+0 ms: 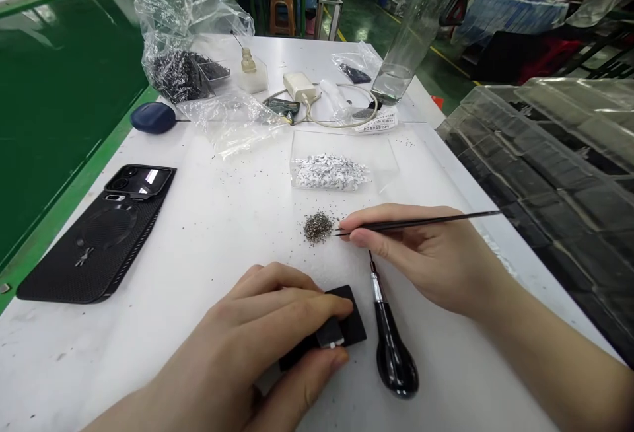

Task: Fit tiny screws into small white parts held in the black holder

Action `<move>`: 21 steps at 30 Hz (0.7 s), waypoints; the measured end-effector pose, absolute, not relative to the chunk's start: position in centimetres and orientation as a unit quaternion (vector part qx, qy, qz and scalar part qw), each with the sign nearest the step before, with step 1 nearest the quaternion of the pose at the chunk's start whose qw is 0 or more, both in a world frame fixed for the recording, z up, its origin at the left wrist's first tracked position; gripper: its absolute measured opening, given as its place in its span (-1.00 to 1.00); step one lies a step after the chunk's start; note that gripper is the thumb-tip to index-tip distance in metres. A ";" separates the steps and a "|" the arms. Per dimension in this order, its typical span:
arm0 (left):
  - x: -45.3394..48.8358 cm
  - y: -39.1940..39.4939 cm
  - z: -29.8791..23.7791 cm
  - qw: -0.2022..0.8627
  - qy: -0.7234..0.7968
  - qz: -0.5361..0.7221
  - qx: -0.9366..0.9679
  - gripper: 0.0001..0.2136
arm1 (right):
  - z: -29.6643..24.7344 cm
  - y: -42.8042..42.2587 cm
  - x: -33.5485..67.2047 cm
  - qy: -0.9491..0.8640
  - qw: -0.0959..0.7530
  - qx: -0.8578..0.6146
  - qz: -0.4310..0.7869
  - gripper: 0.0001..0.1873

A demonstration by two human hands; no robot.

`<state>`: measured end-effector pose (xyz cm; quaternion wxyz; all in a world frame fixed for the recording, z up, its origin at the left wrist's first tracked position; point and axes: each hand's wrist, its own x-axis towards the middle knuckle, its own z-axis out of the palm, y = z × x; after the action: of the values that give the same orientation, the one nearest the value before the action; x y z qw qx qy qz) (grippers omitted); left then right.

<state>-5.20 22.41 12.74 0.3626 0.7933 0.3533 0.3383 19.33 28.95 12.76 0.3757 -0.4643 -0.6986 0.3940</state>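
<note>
Tweezers [421, 223] sit pinched in the right hand [421, 257], tips at a small heap of dark granules [317, 227] mid-table [148, 359]; the left hand [257, 333], near the front edge, clasps a black piece [352, 316], its underside hidden. A shaky pinch could scatter the granules.
</note>
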 end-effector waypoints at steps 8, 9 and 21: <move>-5.3 22.2 12.8 0.355 0.367 0.337 0.791 -0.65 | 12.5 28.9 19.3 -0.696 0.382 -0.472 0.384 -0.91; -5.3 22.2 12.9 0.353 0.367 0.336 0.792 -0.66 | 12.5 28.9 19.3 -0.698 0.381 -0.471 0.382 -0.91; -5.7 22.3 13.7 0.330 0.372 0.285 0.819 -0.66 | 12.8 29.0 19.3 -0.735 0.367 -0.444 0.357 -0.91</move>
<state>-5.65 22.31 13.66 0.3304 0.8193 0.3718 0.2852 19.30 29.00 12.78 0.3672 -0.4442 -0.7349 0.3575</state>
